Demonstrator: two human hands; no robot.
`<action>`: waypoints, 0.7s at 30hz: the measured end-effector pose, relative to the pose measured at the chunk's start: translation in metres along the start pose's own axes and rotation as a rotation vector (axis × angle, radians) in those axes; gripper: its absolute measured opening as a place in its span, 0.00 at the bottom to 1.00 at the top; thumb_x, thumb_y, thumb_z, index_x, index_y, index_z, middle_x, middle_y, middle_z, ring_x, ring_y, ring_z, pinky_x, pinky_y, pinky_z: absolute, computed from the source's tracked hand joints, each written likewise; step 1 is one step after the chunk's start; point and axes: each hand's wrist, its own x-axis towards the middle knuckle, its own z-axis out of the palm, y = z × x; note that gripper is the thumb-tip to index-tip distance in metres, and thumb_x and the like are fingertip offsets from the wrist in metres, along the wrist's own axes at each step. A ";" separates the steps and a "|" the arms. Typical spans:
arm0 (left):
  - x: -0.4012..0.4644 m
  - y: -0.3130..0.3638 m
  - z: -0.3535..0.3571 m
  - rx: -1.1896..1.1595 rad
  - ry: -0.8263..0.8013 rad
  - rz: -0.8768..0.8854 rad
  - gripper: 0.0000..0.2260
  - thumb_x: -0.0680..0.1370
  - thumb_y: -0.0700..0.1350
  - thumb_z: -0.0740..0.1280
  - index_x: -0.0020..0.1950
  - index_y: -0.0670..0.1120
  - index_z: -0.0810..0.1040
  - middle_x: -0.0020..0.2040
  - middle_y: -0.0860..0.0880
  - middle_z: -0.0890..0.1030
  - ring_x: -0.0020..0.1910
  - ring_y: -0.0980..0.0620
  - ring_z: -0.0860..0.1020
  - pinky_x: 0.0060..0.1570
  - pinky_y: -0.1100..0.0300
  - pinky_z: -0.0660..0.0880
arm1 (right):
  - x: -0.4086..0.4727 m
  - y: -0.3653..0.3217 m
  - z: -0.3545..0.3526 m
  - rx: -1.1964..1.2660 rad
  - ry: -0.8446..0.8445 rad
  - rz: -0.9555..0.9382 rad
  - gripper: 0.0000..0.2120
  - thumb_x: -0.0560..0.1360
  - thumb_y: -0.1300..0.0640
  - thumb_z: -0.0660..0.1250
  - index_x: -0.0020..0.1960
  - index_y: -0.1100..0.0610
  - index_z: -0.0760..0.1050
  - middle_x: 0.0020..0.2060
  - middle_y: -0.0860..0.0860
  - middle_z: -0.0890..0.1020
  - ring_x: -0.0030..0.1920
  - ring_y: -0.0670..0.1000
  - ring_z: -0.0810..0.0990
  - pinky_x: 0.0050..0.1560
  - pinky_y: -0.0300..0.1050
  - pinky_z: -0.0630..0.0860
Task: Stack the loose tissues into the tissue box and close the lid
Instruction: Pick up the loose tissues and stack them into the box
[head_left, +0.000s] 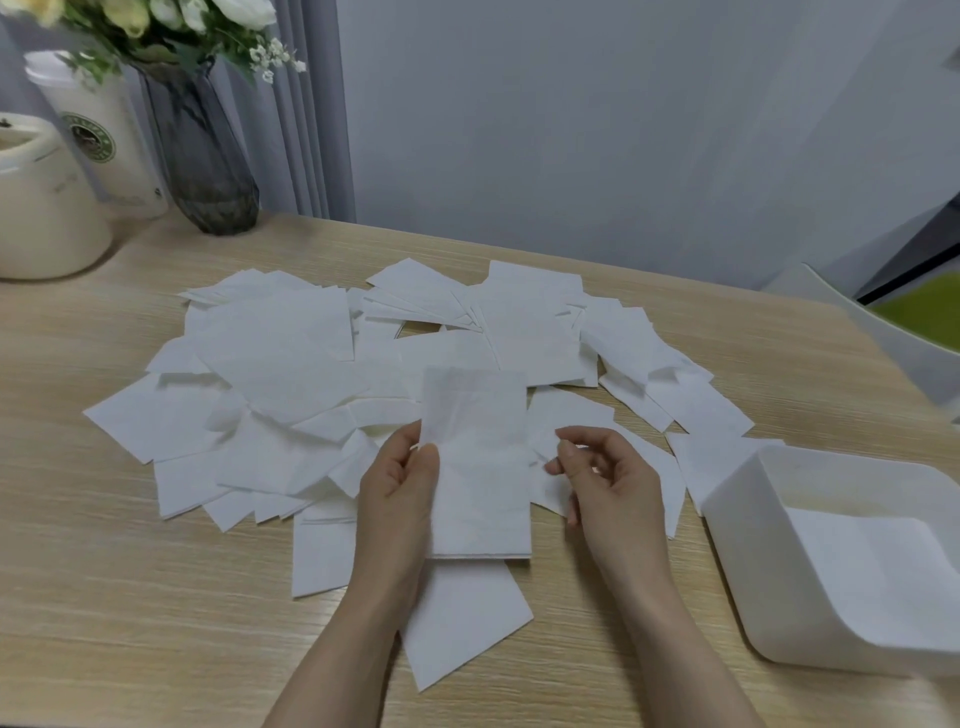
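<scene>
We hold a small stack of folded tissues (478, 467) above the near middle of the worktop (130, 597), its left edge pinched between the thumb and fingers of our left hand (400, 499). Our right hand (608, 478) hovers just beside the stack's right edge, fingers loosely curled and gripping nothing.

To do this step well, we judge it best to square the edges with both hands before moving, then carry the stack flat so the thin sheets do not fan out or slip.

Behind and around the stack, the loose tissues (291, 364) lie scattered and overlapping across the worktop, so most of the job seems still ahead.

At the right, the tissue box (743, 561) stands open, white, with rounded corners. Inside it we see a flat white layer that looks like tissues already laid in, though we cannot tell how many. No lid is in view.

At the far left stand a grey glass vase (202, 156) holding pale flowers, a white cup (109, 135) with a green logo, and a cream pot (47, 208).
</scene>
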 end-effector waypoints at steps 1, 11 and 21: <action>0.000 0.000 0.000 0.004 0.005 -0.004 0.11 0.82 0.38 0.60 0.54 0.50 0.80 0.41 0.52 0.85 0.39 0.54 0.82 0.41 0.57 0.77 | 0.005 0.003 -0.006 -0.070 0.042 -0.018 0.05 0.77 0.57 0.66 0.49 0.48 0.78 0.38 0.45 0.82 0.30 0.47 0.73 0.35 0.40 0.72; 0.001 0.000 0.000 0.050 -0.024 -0.038 0.11 0.82 0.39 0.60 0.54 0.50 0.80 0.44 0.49 0.86 0.43 0.50 0.82 0.48 0.51 0.77 | 0.041 0.016 -0.044 -0.766 -0.006 0.061 0.20 0.77 0.51 0.64 0.68 0.51 0.68 0.68 0.48 0.66 0.59 0.56 0.76 0.48 0.45 0.66; 0.002 -0.001 0.000 0.085 -0.018 -0.041 0.13 0.81 0.39 0.60 0.50 0.53 0.81 0.45 0.48 0.86 0.44 0.48 0.82 0.50 0.48 0.76 | 0.033 0.008 -0.046 -0.810 -0.051 0.124 0.24 0.72 0.46 0.70 0.65 0.52 0.71 0.60 0.49 0.76 0.60 0.52 0.75 0.55 0.47 0.71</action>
